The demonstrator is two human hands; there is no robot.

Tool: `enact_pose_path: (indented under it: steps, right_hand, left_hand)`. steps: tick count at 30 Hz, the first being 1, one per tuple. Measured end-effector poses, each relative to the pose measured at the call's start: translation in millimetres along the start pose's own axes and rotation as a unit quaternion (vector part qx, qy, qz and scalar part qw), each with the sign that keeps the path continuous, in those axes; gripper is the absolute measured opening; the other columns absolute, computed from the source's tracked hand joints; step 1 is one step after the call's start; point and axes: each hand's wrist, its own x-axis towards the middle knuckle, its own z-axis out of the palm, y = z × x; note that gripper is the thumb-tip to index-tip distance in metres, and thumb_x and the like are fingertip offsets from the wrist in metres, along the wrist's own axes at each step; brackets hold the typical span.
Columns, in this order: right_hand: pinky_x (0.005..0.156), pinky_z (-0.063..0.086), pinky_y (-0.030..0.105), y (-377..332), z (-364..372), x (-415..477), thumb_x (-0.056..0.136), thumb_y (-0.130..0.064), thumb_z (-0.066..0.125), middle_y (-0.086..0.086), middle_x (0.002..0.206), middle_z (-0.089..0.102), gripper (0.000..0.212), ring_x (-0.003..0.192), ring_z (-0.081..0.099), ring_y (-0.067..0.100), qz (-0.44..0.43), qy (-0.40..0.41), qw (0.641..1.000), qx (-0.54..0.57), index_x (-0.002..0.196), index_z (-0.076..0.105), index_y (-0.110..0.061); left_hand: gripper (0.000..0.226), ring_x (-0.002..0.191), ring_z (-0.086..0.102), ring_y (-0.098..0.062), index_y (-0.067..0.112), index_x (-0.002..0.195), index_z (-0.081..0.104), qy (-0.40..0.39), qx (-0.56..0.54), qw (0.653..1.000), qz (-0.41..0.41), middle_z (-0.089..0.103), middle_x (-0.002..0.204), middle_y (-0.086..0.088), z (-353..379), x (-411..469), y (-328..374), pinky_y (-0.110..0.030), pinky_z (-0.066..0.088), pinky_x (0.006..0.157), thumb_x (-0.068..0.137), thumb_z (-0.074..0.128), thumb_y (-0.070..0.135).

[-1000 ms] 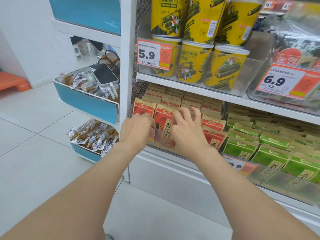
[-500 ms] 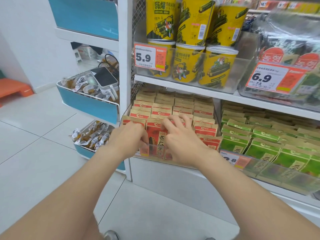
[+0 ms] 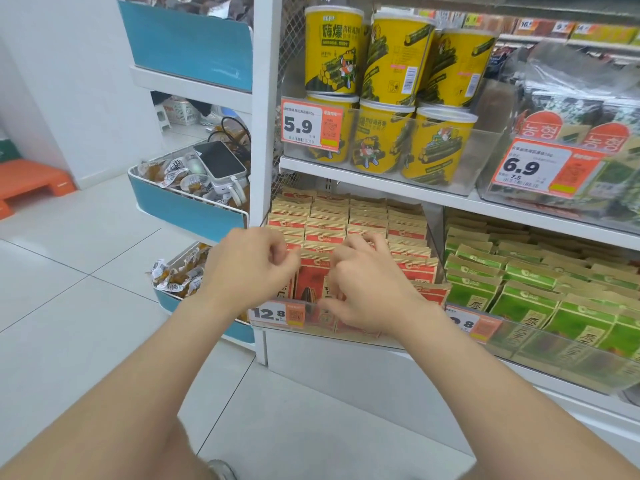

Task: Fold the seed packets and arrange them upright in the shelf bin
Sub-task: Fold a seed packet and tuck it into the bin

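Left hand, right hand, both pinching top of red seed packet, upright at front of shelf bin

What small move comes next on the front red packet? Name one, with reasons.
Probably crease down the top of the front red packet and push it back against the row. The left hand and right hand seem to grip its top corners; the red packets behind stand upright with folded tops.

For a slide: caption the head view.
Left hand and right hand pinch a red seed packet at the shelf bin front.
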Motion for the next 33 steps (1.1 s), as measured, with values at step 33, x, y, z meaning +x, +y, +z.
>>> enact_pose_path:
  steps: [33]
  right_hand:
    - [0.079,0.043,0.022,-16,-7,74,0.105,-0.006,0.061,0.001,0.108,0.067,0.021,0.089,0.058,0.012,0.147,0.425,0.820,0.353,0.125,0.066,-0.009]
  left_hand:
    - [0.037,0.067,0.066,-0.022,0.024,0.077,0.080,-0.079,-0.054,0.991,-0.099,0.072,0.070,0.009,-7,9,-23,-0.037,0.057,0.069,0.089,0.045,0.018]
